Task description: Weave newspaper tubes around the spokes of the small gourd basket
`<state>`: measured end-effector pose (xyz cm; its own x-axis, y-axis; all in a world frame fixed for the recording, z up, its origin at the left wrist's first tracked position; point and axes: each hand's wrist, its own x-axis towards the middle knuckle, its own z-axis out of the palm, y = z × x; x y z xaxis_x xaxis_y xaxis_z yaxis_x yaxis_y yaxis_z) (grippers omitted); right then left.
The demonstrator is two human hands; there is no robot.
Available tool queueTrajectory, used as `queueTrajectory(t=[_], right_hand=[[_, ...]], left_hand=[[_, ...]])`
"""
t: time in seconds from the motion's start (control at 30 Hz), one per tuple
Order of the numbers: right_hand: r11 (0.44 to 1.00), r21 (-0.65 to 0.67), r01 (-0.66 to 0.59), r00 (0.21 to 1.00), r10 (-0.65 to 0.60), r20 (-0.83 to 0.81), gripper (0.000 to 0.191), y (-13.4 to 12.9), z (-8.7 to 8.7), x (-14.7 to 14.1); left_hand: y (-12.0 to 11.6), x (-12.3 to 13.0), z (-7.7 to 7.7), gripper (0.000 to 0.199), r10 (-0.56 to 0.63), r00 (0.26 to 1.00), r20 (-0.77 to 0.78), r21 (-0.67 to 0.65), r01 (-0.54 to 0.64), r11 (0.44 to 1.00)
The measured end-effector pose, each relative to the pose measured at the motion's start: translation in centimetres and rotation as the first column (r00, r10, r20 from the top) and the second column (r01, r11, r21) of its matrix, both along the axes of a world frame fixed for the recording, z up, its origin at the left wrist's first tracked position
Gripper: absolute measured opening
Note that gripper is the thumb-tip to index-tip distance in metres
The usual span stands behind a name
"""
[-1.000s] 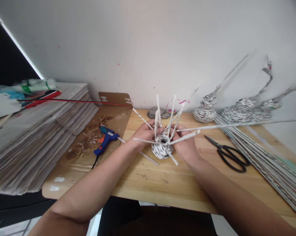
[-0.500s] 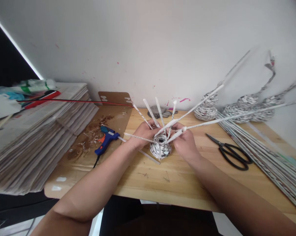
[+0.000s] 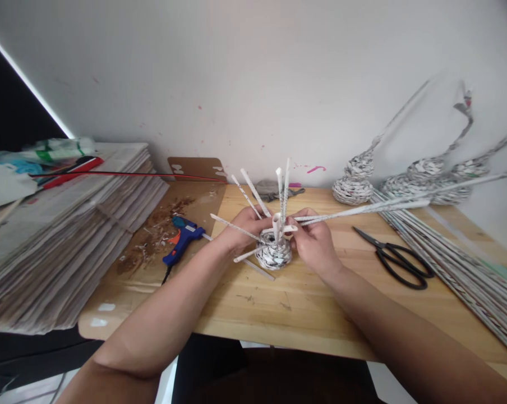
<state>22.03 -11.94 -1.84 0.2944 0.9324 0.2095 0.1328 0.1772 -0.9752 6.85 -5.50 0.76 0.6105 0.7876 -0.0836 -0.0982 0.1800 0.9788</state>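
Note:
A small round woven newspaper basket [image 3: 274, 256] rests on the wooden table, several rolled paper tubes fanning up and out from its rim. My left hand [image 3: 245, 229] is closed around its left side, the thumb at the base of the upright tubes. On the right, my right hand [image 3: 314, 238] pinches paper tubes close to the rim. Two long tubes [image 3: 363, 209] run from these fingers far out to the right. Fingertips of both hands are partly hidden behind the tubes.
A blue glue gun [image 3: 183, 241] lies left, a glue stick [image 3: 259, 270] by the basket. Black scissors [image 3: 399, 258] and a bundle of paper tubes [image 3: 451, 275] are right. Finished woven gourd-like shapes [image 3: 353, 179] stand by the wall. A newspaper stack [image 3: 123, 202] fills the left.
My right hand has brought the long tubes together, lower and pointing right. The short tubes around the rim have shifted; one now points toward the front left. The left hand stays on the basket.

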Motion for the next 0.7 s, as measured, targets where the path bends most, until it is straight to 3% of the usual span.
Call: queueTrajectory(t=[0.1, 0.27, 0.7], right_hand=[[1.000, -0.006, 0.000, 1.000, 0.000, -0.005, 0.025, 0.02, 0.13, -0.01], [1.000, -0.004, -0.004, 1.000, 0.004, -0.018, 0.025, 0.06, 0.15, -0.07], [0.999, -0.007, -0.039, 0.992, 0.038, -0.124, 0.023, 0.26, -0.34, 0.06]], left_hand=[[0.14, 0.05, 0.30, 0.023, 0.040, 0.998, -0.041, 0.060, -0.037, 0.997], [0.26, -0.01, 0.43, 0.031, 0.084, 0.996, -0.008, 0.030, -0.083, 0.996], [0.41, -0.59, 0.10, 0.037, 0.033, 0.999, -0.042, 0.025, -0.032, 0.999]])
